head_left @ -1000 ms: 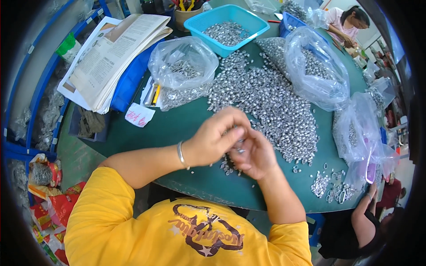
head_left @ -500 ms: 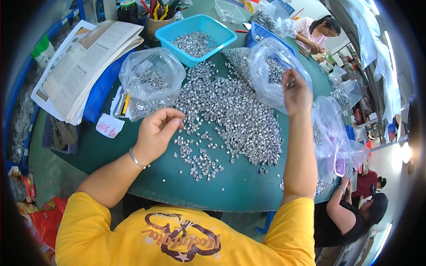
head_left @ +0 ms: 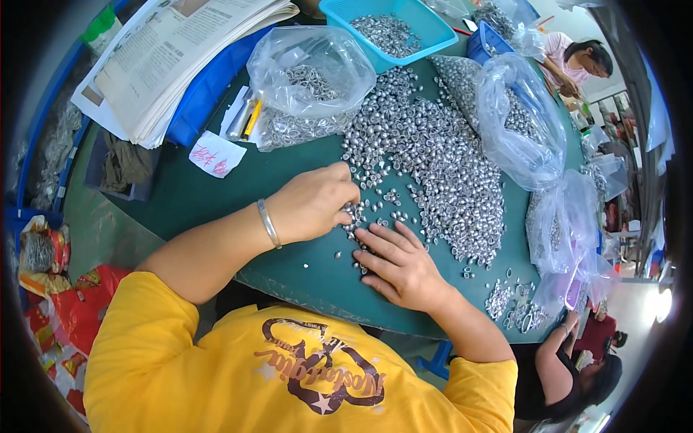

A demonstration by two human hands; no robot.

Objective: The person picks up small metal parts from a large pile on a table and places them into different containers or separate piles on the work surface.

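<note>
Many small silvery, rounded, cup-like metal pieces (head_left: 458, 191) lie heaped across the green table (head_left: 285, 263), with a looser patch near its front edge. At the left side of that patch, my left hand (head_left: 317, 202) has its fingers curled down and closed among the pieces; its fingertips are partly hidden, so what they hold cannot be made out. Just right of it, my right hand (head_left: 404, 267) rests low over the loose patch, fingers spread and palm down, covering some pieces. A bracelet (head_left: 268, 224) circles my left wrist.
Beyond the heap stand a light-blue basin (head_left: 426, 36) of pieces and clear plastic bags (head_left: 310, 68) (head_left: 530, 148) holding more. Papers (head_left: 180, 61), a paper note (head_left: 216, 154) and a yellow marker-like stick (head_left: 253, 120) lie left. Two people work nearby at the right.
My right hand has come from the clear bag down to the loose pieces and spread flat. My left hand has lowered to the pieces. The view has shifted, moving the scene right.
</note>
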